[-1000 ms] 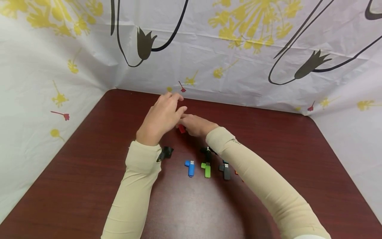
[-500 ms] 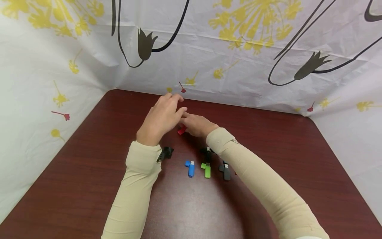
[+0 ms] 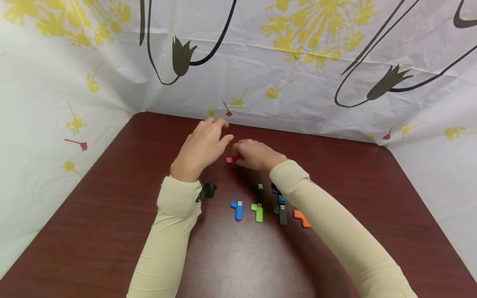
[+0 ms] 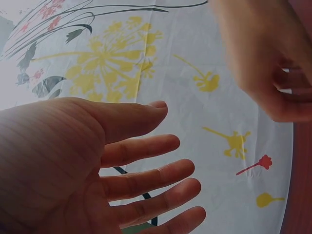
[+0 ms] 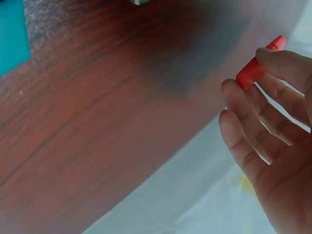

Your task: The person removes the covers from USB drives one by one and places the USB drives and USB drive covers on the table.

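My right hand (image 3: 258, 155) pinches a small red USB flash drive (image 3: 231, 159) above the far middle of the table. In the right wrist view the red flash drive (image 5: 251, 74) sits between thumb and fingertips, with the palm facing the camera. Left of it, my left hand (image 3: 201, 149) hovers with nothing in it. Its fingers are spread and nearly straight in the left wrist view, where the palm (image 4: 63, 156) shows. Nearer the front lie a blue flash drive (image 3: 239, 212), a green one (image 3: 259, 213), a dark grey one (image 3: 283, 216) and an orange one (image 3: 305, 222).
Behind that row lie a black flash drive (image 3: 260, 193) and a teal one (image 3: 282, 200), partly behind the right sleeve. A black item (image 3: 209, 190) shows beside the left cuff, its kind unclear. A patterned white sheet (image 3: 246, 62) borders the dark red table (image 3: 112, 198).
The right hand has moved away from the left hand to the right, carrying the red flash drive, which has turned in its fingers. The left hand stays put. The orange flash drive is now uncovered.
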